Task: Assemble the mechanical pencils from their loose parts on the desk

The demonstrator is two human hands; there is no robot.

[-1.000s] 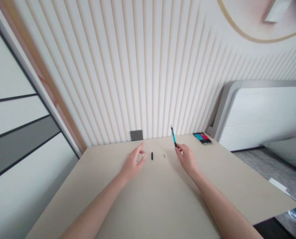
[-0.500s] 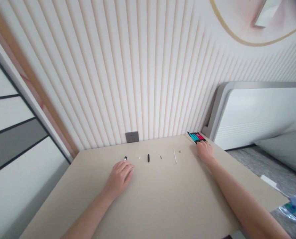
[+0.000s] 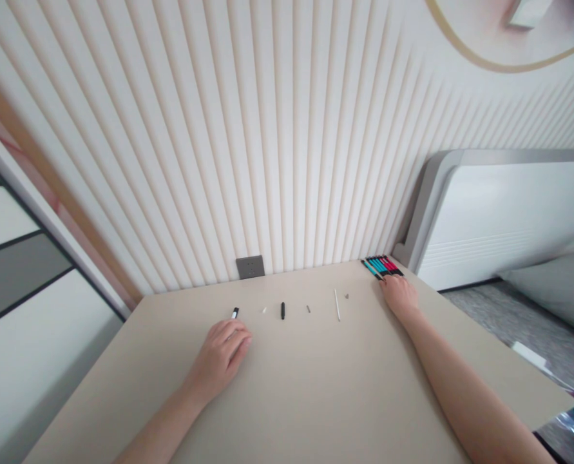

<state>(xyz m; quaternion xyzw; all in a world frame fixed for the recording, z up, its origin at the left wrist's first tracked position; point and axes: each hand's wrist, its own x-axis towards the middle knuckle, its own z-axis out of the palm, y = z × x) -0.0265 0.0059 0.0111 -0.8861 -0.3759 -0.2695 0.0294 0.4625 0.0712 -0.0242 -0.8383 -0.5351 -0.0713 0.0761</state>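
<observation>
pens (image 3: 378,265), seemingly being aligned, call for light fingertips from the curled right hand (image 3: 399,294); the left hand (image 3: 219,356) is curled too, both grips unclear.

The single view comes from a camera worn on the person's head, facing forward and down across the worktop (image 3: 287,386) to the ribbed wall (image 3: 277,142) behind it. It looks from above the near side of the worktop, close enough that both forearms enter at the bottom of the picture, yet far enough back to take in the grey headboard (image 3: 499,219) on the right; no second view shares the scene.
</observation>
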